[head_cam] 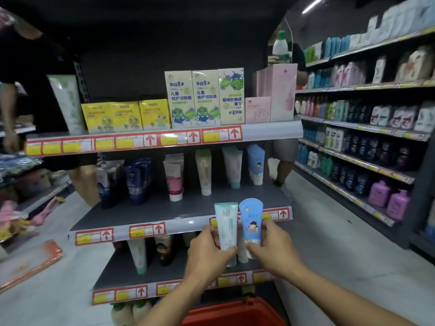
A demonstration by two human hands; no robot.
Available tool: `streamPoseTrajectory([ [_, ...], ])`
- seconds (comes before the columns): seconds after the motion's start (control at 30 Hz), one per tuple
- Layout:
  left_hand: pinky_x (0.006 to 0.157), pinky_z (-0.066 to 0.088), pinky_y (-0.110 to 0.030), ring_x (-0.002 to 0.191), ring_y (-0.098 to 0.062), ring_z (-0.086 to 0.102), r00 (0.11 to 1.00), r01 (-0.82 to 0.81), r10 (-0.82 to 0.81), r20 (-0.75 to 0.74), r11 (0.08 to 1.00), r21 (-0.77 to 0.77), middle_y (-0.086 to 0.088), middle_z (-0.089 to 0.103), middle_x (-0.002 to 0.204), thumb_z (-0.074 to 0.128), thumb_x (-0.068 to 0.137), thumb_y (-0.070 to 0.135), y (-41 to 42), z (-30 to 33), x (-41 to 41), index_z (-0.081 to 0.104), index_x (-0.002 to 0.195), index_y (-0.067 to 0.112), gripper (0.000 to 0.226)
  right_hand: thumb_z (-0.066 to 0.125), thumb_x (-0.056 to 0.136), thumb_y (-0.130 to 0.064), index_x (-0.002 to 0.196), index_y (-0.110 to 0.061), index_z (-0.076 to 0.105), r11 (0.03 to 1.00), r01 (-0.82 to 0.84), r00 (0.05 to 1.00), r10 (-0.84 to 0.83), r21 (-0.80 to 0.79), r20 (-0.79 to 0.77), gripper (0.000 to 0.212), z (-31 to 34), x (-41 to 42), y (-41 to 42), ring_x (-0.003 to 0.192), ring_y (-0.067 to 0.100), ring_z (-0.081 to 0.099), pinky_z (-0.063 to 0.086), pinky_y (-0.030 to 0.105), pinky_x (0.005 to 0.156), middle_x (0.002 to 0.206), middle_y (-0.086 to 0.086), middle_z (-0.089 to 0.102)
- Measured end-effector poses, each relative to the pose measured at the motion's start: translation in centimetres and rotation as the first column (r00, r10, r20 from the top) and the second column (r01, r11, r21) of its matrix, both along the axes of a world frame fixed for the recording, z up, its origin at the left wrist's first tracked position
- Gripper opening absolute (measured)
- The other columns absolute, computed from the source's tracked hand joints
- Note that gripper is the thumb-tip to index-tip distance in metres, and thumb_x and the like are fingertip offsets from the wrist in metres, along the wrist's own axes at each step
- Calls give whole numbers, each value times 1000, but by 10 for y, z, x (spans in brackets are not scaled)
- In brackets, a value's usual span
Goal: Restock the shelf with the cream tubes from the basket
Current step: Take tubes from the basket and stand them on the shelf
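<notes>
Two cream tubes, a teal tube [226, 225] gripped by the left hand [207, 251] and a blue tube [251, 222] gripped by the right hand [270, 247], are held upright before the middle shelf [179, 228], above the red basket [233, 314]; placement step, next calling for standing each beside its matching row.

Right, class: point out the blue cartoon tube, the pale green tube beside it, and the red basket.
blue cartoon tube [251, 220], head view, on its printed front, above the right hand's fingers.
pale green tube [226, 223], head view, on its front, mid-body.
red basket [231, 311], head view, on its near rim at the bottom edge.
</notes>
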State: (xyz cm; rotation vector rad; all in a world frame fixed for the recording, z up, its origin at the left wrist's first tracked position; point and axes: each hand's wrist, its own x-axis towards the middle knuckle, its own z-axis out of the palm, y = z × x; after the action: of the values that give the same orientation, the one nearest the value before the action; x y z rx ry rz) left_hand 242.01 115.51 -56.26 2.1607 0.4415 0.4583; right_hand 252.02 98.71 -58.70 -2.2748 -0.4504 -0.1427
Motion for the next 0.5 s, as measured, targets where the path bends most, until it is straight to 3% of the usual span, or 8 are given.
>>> streamPoseTrajectory([
  [0.13,54,47,-10,74,13,64,998,23,-21,52,999,-26,14,72,83,86,77,33,-1,15,25,58,97,30,35,75,68,-51,101,-39,51,998,-3,1000,3,55,-1,42,9,25,0,84,3,70,63,36,72,100,-16,69],
  [0.27,61,54,-16,77,9,67,994,24,-24,105,1000,-3,15,73,85,85,77,36,3,32,53,58,99,31,36,81,76,-44,101,-39,48,997,4,999,-7,77,34,41,24,52,1,85,0,69,62,32,71,101,-16,68],
  [0.5,58,50,-10,87,1,70,985,29,-39,168,998,63,15,72,96,86,79,36,13,60,110,58,105,31,38,75,72,-50,94,-41,46,995,57,987,-69,84,147,37,49,109,5,78,3,67,60,37,67,92,-13,66],
])
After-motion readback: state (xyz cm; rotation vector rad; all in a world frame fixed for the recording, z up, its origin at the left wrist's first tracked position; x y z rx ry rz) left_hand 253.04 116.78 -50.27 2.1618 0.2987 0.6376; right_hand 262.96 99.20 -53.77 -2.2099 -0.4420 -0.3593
